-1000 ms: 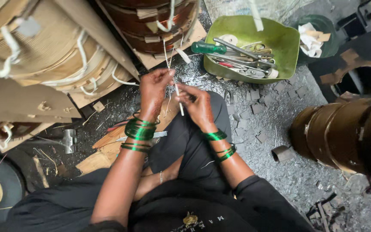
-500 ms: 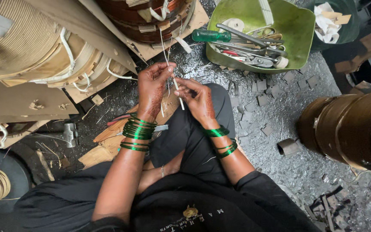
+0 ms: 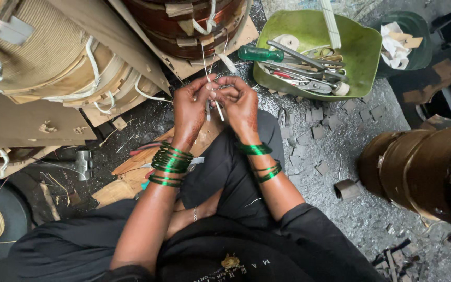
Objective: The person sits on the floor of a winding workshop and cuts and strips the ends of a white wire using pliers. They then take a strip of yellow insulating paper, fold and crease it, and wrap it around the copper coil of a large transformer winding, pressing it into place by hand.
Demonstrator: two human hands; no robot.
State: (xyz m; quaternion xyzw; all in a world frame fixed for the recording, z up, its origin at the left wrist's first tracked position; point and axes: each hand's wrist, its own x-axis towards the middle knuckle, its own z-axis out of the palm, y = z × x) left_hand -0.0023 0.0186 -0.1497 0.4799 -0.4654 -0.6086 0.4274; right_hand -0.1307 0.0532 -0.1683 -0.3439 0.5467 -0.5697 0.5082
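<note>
Tape [image 3: 204, 60], thin and white, hangs down from the dark coil [image 3: 194, 23] above and ends between the two hands, which meet over the person's knee. The left hand [image 3: 191, 107] and the right hand [image 3: 238, 104] touch each other at the fingertips, and the fingers of both are pressed together, pinching the tape and a short white strip [image 3: 217, 110] that sticks out below them; how exactly each finger holds it I cannot tell. Both wrists carry green bangles [image 3: 170, 162], many on the left one and fewer on the right. Under the left forearm lie pieces of wood [image 3: 131, 175] on the floor [image 3: 351, 156], which is grey and covered with small square scraps. A hammer [image 3: 82, 164] lies on the floor to the left of the wood. Beside the dark coil, at upper left, stands a bigger pale coil [image 3: 53, 57] tied with white tape. At upper right, near the hands but apart from them, sits a green tray [image 3: 364, 49] that holds a screwdriver [image 3: 259, 54] with green handle, metal tools and a roll of tape. A brown coil [image 3: 418, 172] stands at the right edge, and a small tube [image 3: 346, 189] lies just beside it.
</note>
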